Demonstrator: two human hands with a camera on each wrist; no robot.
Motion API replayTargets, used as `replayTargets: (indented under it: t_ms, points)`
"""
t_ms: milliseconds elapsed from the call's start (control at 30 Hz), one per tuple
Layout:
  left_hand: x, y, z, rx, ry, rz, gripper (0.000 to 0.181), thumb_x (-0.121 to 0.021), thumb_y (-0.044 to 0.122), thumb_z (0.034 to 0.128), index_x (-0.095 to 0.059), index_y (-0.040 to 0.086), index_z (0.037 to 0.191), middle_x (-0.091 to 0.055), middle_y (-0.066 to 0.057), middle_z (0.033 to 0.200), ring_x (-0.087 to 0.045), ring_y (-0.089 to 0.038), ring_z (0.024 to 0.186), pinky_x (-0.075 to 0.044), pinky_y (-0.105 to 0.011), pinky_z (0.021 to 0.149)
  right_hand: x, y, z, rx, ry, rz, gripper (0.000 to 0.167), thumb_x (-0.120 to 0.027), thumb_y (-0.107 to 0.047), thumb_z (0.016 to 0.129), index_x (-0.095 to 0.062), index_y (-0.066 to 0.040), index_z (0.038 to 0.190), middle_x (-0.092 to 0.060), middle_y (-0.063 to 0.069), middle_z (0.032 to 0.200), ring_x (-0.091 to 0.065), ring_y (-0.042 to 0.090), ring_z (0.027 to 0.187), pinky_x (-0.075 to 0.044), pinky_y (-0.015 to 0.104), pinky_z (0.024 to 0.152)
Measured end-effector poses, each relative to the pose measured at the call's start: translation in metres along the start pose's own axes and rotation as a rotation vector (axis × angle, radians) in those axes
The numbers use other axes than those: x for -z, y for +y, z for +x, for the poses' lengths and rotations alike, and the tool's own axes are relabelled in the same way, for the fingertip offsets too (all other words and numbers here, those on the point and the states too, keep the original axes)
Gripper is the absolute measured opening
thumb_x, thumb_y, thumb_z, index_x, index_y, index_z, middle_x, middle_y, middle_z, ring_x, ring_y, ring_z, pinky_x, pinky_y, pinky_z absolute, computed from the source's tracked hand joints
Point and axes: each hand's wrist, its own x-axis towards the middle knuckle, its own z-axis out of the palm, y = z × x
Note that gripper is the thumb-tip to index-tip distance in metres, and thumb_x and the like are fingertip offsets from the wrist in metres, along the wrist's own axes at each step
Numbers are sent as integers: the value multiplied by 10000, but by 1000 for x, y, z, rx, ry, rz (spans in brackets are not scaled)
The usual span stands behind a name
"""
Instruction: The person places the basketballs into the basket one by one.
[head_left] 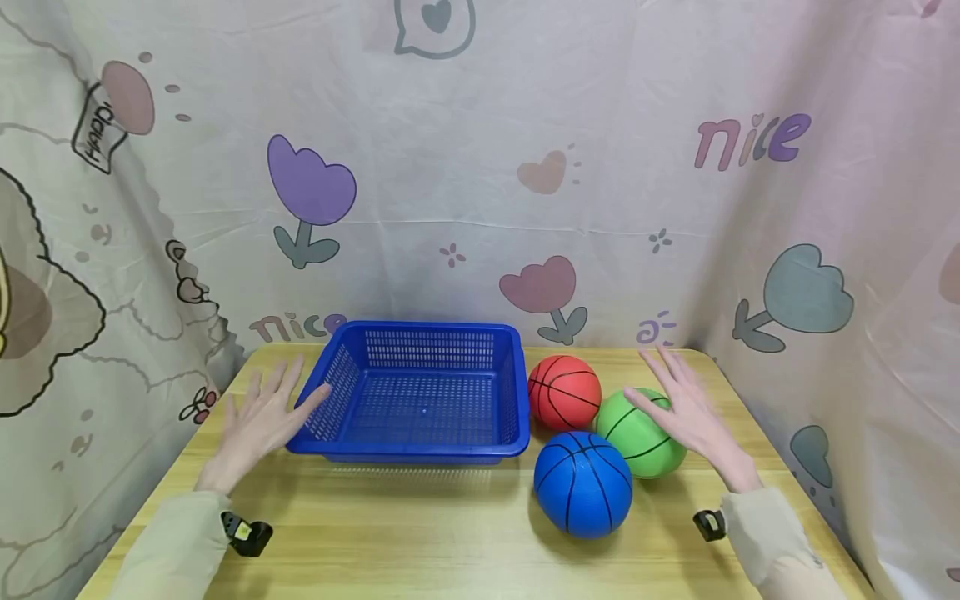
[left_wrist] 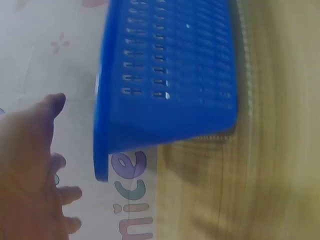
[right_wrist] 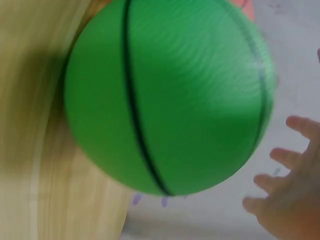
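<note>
A blue plastic basket (head_left: 423, 450) with slotted walls stands on the table, nothing inside it. Beside its left end my left hand (head_left: 258, 421) hovers with fingers spread; the left wrist view shows a gap between this hand (left_wrist: 30, 175) and the basket wall (left_wrist: 170, 110). To the basket's right sit three small basketballs: red (head_left: 564, 392), green (head_left: 642, 433) and blue (head_left: 583, 484). My right hand (head_left: 693, 412) is held over the green ball's right side, fingers extended. In the right wrist view, the green ball (right_wrist: 170, 100) appears apart from the fingers (right_wrist: 287, 157).
The wooden table (head_left: 390, 533) carries the basket and balls. Behind it and along both sides hangs a pale printed curtain (head_left: 450, 167). Small black devices (head_left: 247, 535) are strapped at both wrists. The blue ball lies nearest the front.
</note>
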Motion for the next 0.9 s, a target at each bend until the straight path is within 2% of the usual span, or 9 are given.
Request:
replayTargets:
  t_ms: [167, 267, 367, 400, 500, 567, 700, 767, 900]
  points:
    - [3, 0, 7, -12, -70, -201, 916, -369, 651, 1012, 37, 99, 1620, -149, -377, 1606, -175, -632, 1434, -204, -794, 1091, 4, -8, -4, 106, -34, 236, 725, -648, -318, 968, -302, -186, 1591, -212, 190, 1670, -198, 492, 1507, -195, 795, 1098]
    - [5, -4, 9, 12, -95, -323, 935, -418, 586, 1024, 42, 16, 1604, -224, -428, 1556, -278, -613, 1406, -318, -740, 1082, 8, -12, -6, 187, -78, 413, 703, -648, -153, 969, -307, -130, 1583, -273, 200, 1646, -281, 341, 1520, -297, 473, 1235]
    - [5, -12, 9, 30, -97, -403, 915, -457, 514, 1036, -15, -75, 1579, -338, -445, 1490, -391, -579, 1363, -407, -675, 1056, 9, -13, -7, 267, -173, 603, 708, -631, -17, 953, -298, -69, 1576, -345, 132, 1628, -378, 96, 1478, -353, 162, 1150]
    - [5, -15, 9, 34, -97, -425, 900, -468, 490, 1039, -45, -102, 1569, -375, -441, 1470, -438, -562, 1336, -435, -643, 1046, 9, -13, -8, 292, -223, 671, 712, -618, 17, 948, -286, -45, 1574, -361, 92, 1626, -392, 39, 1458, -339, 109, 1123]
    - [4, -21, 10, 45, -97, -485, 838, -496, 442, 1044, -160, -144, 1539, -450, -423, 1427, -573, -490, 1232, -522, -528, 993, 8, -14, -8, 347, -385, 804, 726, -602, 76, 930, -258, 13, 1566, -381, 16, 1619, -403, -13, 1438, -360, 144, 1130]
    - [3, -24, 11, 53, -96, -511, 797, -522, 419, 1039, -239, -155, 1514, -467, -415, 1413, -639, -398, 1157, -569, -439, 936, 6, -16, -8, 367, -472, 830, 741, -613, 80, 921, -248, 28, 1564, -350, 91, 1635, -387, 13, 1459, -349, 157, 1146]
    - [2, -27, 11, 55, -110, -555, 723, -580, 347, 1025, -337, -172, 1467, -465, -404, 1412, -656, -150, 1051, -586, -272, 855, -2, -20, -8, 373, -560, 790, 778, -694, 28, 890, -284, 33, 1551, -273, 327, 1600, -375, 4, 1463, -339, 147, 1149]
    - [2, -28, 11, 52, -121, -571, 693, -595, 313, 1019, -365, -180, 1448, -456, -408, 1419, -629, -63, 1018, -574, -219, 835, -6, -22, -8, 371, -594, 773, 803, -729, -7, 875, -292, 37, 1546, -264, 358, 1588, -367, -25, 1455, -336, 141, 1149]
    - [2, -31, 11, 52, -149, -603, 654, -601, 285, 1019, -398, -180, 1431, -500, -380, 1411, -628, 4, 980, -571, -200, 837, -11, -26, -8, 375, -647, 745, 840, -771, -53, 851, -302, 25, 1543, -290, 330, 1590, -349, -65, 1445, -317, 126, 1154]
